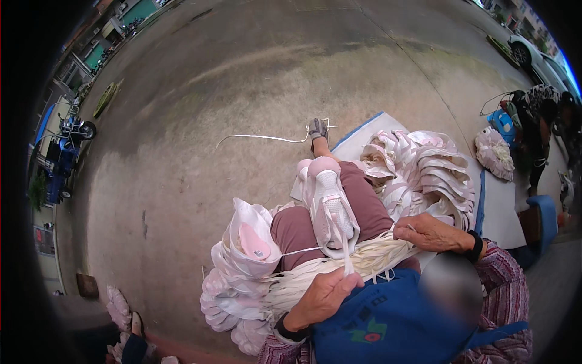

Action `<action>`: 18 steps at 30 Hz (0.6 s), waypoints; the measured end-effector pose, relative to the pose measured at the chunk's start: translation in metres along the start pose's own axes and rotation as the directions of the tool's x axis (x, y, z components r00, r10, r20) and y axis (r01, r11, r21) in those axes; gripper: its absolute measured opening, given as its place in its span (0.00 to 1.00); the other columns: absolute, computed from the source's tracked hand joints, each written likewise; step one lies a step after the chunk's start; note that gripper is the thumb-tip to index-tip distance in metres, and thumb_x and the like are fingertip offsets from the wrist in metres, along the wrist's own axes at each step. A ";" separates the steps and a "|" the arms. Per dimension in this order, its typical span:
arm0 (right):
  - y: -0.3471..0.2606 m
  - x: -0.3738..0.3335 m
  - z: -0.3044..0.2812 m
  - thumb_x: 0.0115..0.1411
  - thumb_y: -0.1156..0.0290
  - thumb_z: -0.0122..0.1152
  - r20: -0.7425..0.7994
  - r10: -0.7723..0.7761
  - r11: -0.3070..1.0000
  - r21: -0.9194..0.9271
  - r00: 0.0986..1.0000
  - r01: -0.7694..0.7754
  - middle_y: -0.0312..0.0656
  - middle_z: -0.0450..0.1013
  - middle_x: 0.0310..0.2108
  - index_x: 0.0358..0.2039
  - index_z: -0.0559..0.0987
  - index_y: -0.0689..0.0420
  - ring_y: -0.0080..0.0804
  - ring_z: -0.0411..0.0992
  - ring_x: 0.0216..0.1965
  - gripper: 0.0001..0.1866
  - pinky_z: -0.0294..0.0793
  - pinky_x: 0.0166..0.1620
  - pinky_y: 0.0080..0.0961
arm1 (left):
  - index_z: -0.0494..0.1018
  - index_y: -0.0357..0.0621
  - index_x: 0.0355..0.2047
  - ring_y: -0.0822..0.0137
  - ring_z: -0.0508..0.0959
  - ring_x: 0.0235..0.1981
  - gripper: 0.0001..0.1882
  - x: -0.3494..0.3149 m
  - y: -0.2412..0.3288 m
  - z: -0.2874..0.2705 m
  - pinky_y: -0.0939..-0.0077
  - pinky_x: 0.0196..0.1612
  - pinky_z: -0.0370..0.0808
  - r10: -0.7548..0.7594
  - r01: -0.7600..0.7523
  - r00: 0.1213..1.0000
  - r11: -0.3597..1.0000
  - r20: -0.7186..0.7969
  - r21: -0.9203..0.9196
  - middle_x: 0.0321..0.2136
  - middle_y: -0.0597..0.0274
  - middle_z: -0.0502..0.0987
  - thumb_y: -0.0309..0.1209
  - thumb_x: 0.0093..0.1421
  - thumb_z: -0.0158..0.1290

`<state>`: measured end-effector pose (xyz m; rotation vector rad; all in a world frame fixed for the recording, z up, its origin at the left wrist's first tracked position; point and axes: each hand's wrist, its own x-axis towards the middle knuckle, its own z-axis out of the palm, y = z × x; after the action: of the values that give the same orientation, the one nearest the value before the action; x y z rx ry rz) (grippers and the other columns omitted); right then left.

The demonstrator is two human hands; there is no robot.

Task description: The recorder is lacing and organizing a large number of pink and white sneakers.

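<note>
A pink and white shoe upper (330, 209) lies on my lap between my thighs, its toe pointing away from me. My left hand (324, 295) is closed in a pinch on a white shoelace (347, 258) that runs taut from the upper. To the right, my right hand (431, 233) has its fingers pressed together, with the pale tip of a lace (411, 227) showing at them. Beneath both hands a thick bundle of loose white laces (376, 255) spreads across my lap. One lace stretches left from the upper.
Stacked pink and white uppers (433, 176) rest on a blue-edged board (357, 142) at my right. More uppers (242, 285) pile up at my left. A loose lace (267, 136) trails over the concrete by my foot (317, 128). Another person (539, 121) is at the far right.
</note>
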<state>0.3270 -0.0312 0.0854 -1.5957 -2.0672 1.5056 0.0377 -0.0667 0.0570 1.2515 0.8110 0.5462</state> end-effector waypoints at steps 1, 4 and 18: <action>-0.003 0.003 0.004 0.65 0.60 0.48 0.003 -0.004 1.000 -0.017 1.000 0.004 0.50 0.72 0.27 0.38 0.75 0.61 0.43 0.71 0.29 0.16 0.70 0.37 0.32 | 0.74 0.37 0.34 0.75 0.65 0.17 0.16 0.005 -0.006 0.005 0.81 0.24 0.63 0.027 -0.029 0.999 0.998 0.035 0.047 0.16 0.68 0.68 0.38 0.68 0.43; -0.003 0.021 0.031 0.60 0.58 0.57 -0.097 -0.152 0.988 -0.036 0.984 0.150 0.48 0.73 0.29 0.42 0.75 0.60 0.42 0.73 0.30 0.18 0.72 0.36 0.31 | 0.75 0.38 0.35 0.73 0.69 0.20 0.16 0.005 -0.004 0.007 0.79 0.28 0.67 0.061 -0.076 0.991 0.989 0.116 0.129 0.18 0.66 0.71 0.38 0.68 0.43; 0.037 0.112 0.080 0.61 0.65 0.51 -0.289 -0.097 0.979 0.143 0.952 0.144 0.57 0.69 0.24 0.29 0.72 0.63 0.56 0.71 0.28 0.12 0.67 0.32 0.42 | 0.70 0.39 0.37 0.48 0.76 0.29 0.12 0.039 -0.041 -0.009 0.60 0.33 0.72 0.184 -0.134 0.978 0.913 -0.096 0.384 0.25 0.48 0.74 0.35 0.63 0.45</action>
<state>0.2542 0.0054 -0.0311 -1.4935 -1.8036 1.2850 0.0521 -0.0416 0.0077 1.6604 0.9591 0.6283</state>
